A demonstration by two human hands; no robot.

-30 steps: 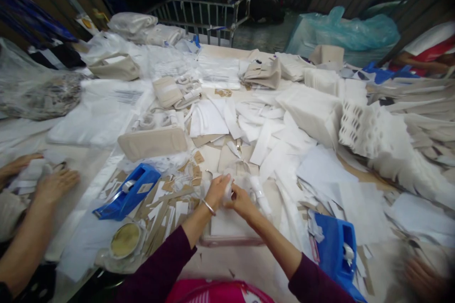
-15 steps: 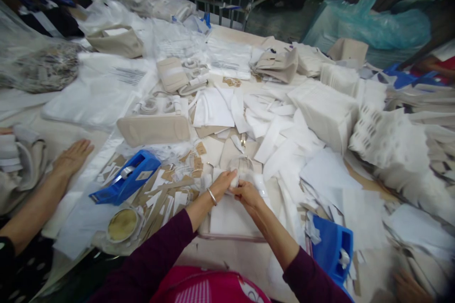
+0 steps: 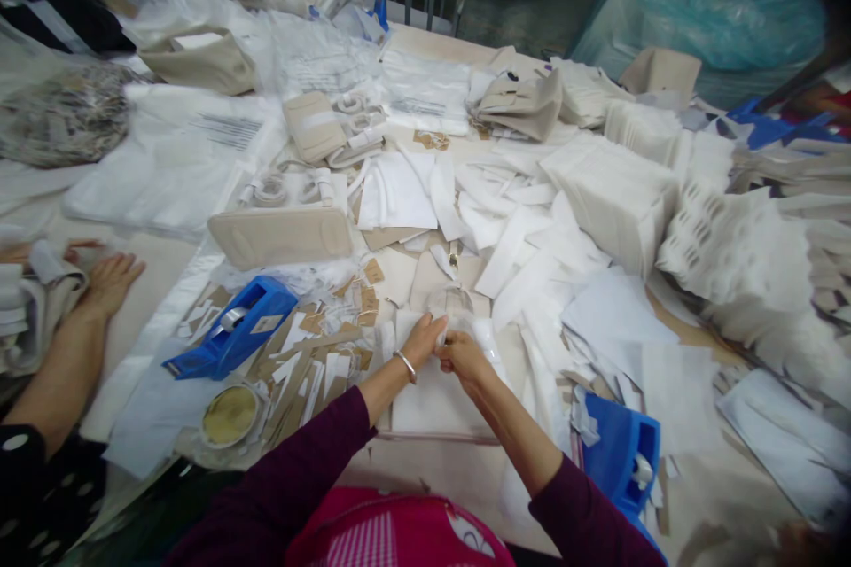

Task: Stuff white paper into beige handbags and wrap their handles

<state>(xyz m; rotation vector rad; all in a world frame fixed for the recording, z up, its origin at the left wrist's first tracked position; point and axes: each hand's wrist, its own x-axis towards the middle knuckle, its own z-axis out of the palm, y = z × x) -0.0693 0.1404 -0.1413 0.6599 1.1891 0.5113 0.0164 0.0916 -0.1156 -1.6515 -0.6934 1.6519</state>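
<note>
Both hands meet over the middle of the cluttered table [image 3: 425, 469], just above a flat white sheet [image 3: 432, 403] lying in front of the person. The left hand [image 3: 424, 340], with a metal bangle [image 3: 405, 366] on its wrist, and the right hand [image 3: 464, 358] pinch a small white piece wrapped in clear film [image 3: 447, 328] between their fingertips; each grip is narrow and closed on that piece, which sits right between the two hands and partly hidden by the fingers, so its exact shape cannot be told. Left of the hands a blue tape dispenser [image 3: 232, 338] rests among scattered brown and white paper strips [image 3: 312, 363], and a round yellowish lid [image 3: 230, 415] lies nearer the table edge. A second blue tape dispenser [image 3: 621, 452] stands just right of the right forearm. Beyond the hands lies a beige padded strip [image 3: 279, 236], with loose white sheets [image 3: 519, 248] spread to its right. At far left another person's hand [image 3: 110, 282] rests flat on the table beside folded cloth [image 3: 33, 301].
</note>
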